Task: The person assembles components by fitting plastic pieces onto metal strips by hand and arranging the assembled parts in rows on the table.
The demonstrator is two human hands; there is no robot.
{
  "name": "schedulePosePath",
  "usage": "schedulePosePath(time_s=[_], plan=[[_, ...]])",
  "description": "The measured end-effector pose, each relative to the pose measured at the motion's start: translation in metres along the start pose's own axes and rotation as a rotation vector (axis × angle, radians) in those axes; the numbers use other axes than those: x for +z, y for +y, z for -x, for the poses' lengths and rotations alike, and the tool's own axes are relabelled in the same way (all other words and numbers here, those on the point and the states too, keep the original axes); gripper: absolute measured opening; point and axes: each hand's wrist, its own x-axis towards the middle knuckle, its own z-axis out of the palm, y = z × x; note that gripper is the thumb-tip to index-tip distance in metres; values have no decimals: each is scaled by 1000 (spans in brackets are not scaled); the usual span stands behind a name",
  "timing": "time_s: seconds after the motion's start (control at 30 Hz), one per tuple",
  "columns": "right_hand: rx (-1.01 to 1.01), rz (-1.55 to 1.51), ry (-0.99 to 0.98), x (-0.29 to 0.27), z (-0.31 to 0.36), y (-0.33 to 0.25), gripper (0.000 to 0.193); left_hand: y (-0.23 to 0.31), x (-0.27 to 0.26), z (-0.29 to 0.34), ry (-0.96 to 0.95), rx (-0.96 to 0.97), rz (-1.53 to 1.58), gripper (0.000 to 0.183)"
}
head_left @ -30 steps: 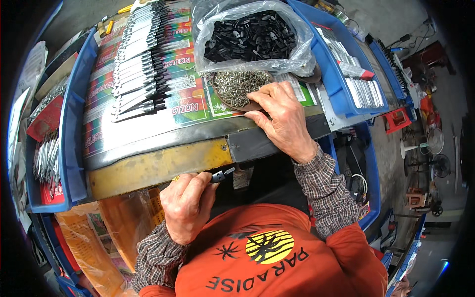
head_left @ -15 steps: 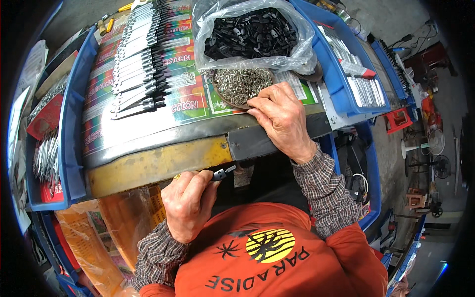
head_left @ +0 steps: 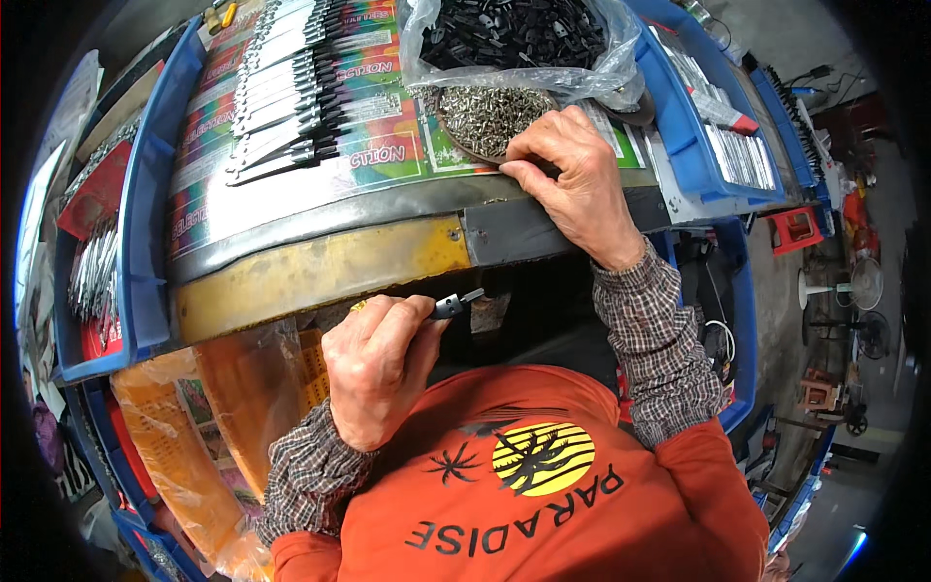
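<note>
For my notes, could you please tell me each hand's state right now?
Left hand: closed, holding a small black piece.
Right hand: at the dish; whether it grips anything cannot be told.

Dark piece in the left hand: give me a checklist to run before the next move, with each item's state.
1. Left hand grips dark piece: ok.
2. Metal tip clear of the fingers: ok.
3. Right hand at the dish: ok.
4. Metal bits in the dish: ok.
5. Bit pinched in the right fingertips: cannot tell.
6. Bag open: ok.
</note>
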Motion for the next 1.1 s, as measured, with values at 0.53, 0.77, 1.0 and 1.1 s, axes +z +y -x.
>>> schedulePosePath(time_s=[0.53, 0.77, 1.0, 1.1], plan=[[95, -606, -133, -8, 54, -72, 11, 16, 5, 6, -32, 28, 23, 20], [228, -686, -152, -9, 62, -76, 9, 18, 9, 8, -24, 89, -28, 24], [107, -534, -96, -8, 64, -77, 13, 16, 13, 7, -4, 152, -41, 24], [-16, -328, -41, -8, 65, -82, 20, 16, 14, 6, 8, 170, -63, 24]])
